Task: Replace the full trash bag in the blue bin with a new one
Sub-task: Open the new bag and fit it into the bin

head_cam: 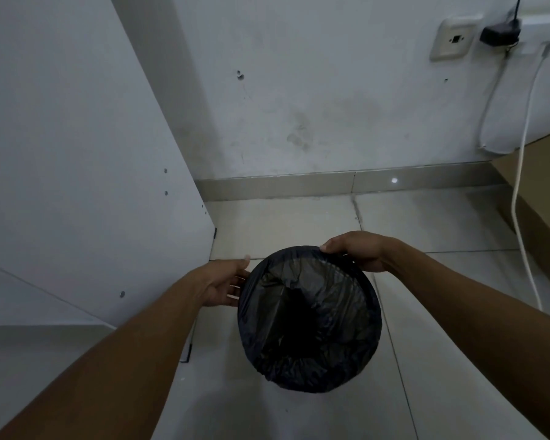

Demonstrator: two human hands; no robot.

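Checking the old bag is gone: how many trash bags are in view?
1: the black bag, stretched open on the floor; the right hand grips its rim, the left hand touches its side. Another may lie out of view.

1. A white cabinet panel (77,160) crowds my left hand (223,284) along the floor's (292,223) left edge.
2. The floor is open behind the bagged bin (251,328), up to the wall (331,106).
3. A cardboard box (546,198) and a white cable (521,242) stand well right.
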